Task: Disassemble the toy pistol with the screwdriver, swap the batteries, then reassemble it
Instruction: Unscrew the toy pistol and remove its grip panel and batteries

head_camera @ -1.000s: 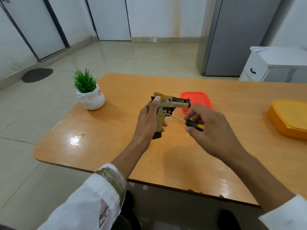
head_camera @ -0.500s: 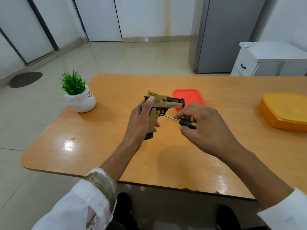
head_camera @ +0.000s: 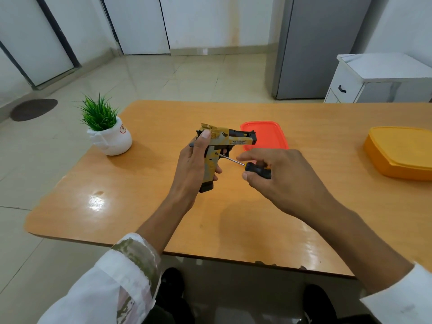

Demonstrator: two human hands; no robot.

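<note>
A yellow-and-grey camouflage toy pistol [head_camera: 230, 139] is held upright above the wooden table [head_camera: 131, 206], barrel pointing right. My left hand [head_camera: 195, 169] grips its handle from the left, thumb up by the slide. My right hand [head_camera: 284, 181] holds a screwdriver [head_camera: 253, 169] by its black handle. The thin metal shaft runs left and its tip touches the side of the pistol's grip just behind the trigger. The magazine base sticks out below my left hand.
A red lid [head_camera: 268, 136] lies flat behind the pistol. An orange container [head_camera: 399, 152] sits at the table's right edge. A small potted plant [head_camera: 106, 128] stands at the left. A white cabinet [head_camera: 378, 78] and a grey fridge [head_camera: 320, 45] stand beyond the table.
Both hands, the pistol and the screwdriver keep the same pose, tip on the grip. My right fingers have shifted slightly on the handle. The view has shifted a little.
</note>
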